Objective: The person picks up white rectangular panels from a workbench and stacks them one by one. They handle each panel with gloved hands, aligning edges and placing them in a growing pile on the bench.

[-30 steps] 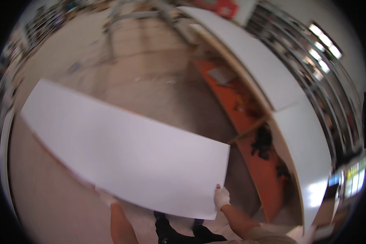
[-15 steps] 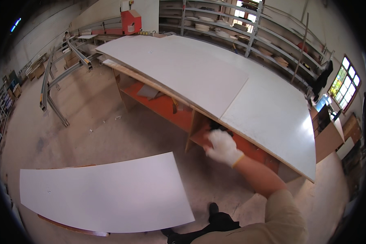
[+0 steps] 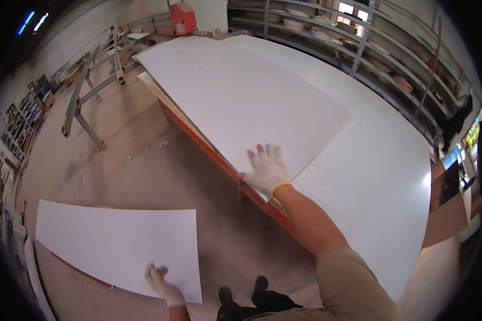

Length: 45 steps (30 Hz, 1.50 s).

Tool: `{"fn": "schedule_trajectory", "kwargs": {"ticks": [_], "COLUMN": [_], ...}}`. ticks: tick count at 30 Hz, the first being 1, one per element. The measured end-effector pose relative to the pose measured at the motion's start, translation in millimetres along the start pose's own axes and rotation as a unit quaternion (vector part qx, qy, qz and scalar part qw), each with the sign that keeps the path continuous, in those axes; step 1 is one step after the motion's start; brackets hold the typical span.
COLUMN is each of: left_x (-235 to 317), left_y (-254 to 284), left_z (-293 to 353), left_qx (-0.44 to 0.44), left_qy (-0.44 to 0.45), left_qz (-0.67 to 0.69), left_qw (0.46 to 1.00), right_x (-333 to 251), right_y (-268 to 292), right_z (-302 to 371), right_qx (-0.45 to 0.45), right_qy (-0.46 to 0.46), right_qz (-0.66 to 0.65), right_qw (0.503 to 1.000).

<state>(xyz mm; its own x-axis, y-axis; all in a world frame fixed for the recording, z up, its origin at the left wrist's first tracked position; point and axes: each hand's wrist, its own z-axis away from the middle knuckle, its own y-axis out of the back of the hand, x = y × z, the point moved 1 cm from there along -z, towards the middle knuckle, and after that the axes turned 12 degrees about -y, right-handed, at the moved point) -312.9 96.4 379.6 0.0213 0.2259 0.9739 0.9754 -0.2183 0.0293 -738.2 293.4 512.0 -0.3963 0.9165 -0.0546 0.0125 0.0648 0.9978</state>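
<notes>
Two white boards are under my hands. My right hand (image 3: 266,172), gloved, lies flat with fingers spread on the near corner of the upper board (image 3: 241,99), which rests on another white sheet (image 3: 380,176) on the table (image 3: 209,147), at its near edge. My left hand (image 3: 163,283) rests on the near edge of the lower board (image 3: 118,246), down by the floor (image 3: 144,160); it is blurred, so I cannot tell its grip. Metal shelves (image 3: 369,48) stand beyond the table.

big flat white board (image 3: 241,101) | lies flat on the long table, near corner under a gloved hand || smaller white rectangle board (image 3: 118,243) | low by the floor, gloved hand on its near edge
</notes>
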Motion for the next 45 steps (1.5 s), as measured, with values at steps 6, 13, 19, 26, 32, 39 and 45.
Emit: {"fn": "schedule_trajectory", "kwargs": {"ticks": [6, 13, 19, 26, 32, 39, 45], "left_x": [61, 64, 79, 84, 93, 89, 85], "left_y": [-158, -197, -216, -281, -398, -485, -510], "left_z": [-19, 6, -29, -51, -53, -58, -81], "left_qx": [-0.162, -0.29, -0.328, -0.333, -0.304, -0.461, -0.413], "left_qy": [-0.125, 0.051, -0.027, -0.175, -0.459, -0.469, -0.506], "left_qz": [0.152, 0.049, -0.067, -0.091, -0.103, -0.197, -0.187], "left_qw": [0.967, 0.954, 0.942, 0.922, 0.829, 0.727, 0.734], "right_x": [31, 79, 138, 244, 339, 397, 397], "right_y": [0, -5, 4, -6, 2, 35, 19], "right_z": [32, 98, 174, 281, 380, 415, 422], "right_qx": [-0.037, -0.108, -0.13, -0.145, -0.18, -0.373, -0.353], "right_qy": [-0.013, -0.064, -0.066, -0.04, -0.083, -0.207, -0.238], "right_qz": [0.028, 0.074, 0.089, 0.078, 0.053, 0.168, 0.222], "right_qw": [0.999, 0.989, 0.985, 0.985, 0.979, 0.889, 0.877]}}
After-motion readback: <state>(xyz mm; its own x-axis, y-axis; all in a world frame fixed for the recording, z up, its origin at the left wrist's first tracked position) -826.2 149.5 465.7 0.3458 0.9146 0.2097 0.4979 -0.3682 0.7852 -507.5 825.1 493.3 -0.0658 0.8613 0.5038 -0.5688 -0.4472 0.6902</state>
